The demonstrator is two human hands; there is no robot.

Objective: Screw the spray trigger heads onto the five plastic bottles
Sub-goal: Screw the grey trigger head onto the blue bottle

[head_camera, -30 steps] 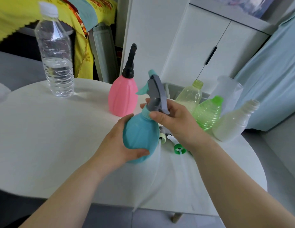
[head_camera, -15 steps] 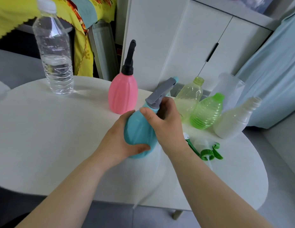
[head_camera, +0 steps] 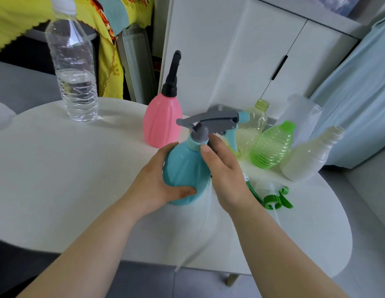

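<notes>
Left grip (head_camera: pixel 157 186) cupped in a curled hold, right grip (head_camera: pixel 226 175) pinching thumb-forward, both forearms outstretched.

Single head-worn wide-angle view.
The white table (head_camera: pixel 58 179) is looked down on from close range, facing forward; a white cabinet (head_camera: pixel 251 61) is seen behind it, upper right.

This looks like a room in a home: a round white table (head_camera: pixel 58 179) stands by a white cupboard (head_camera: pixel 262 50) with a black handle (head_camera: pixel 279 67), a yellow patterned cloth (head_camera: pixel 26 18) hangs behind, and a pale blue curtain (head_camera: pixel 359 93) hangs at the right.
</notes>
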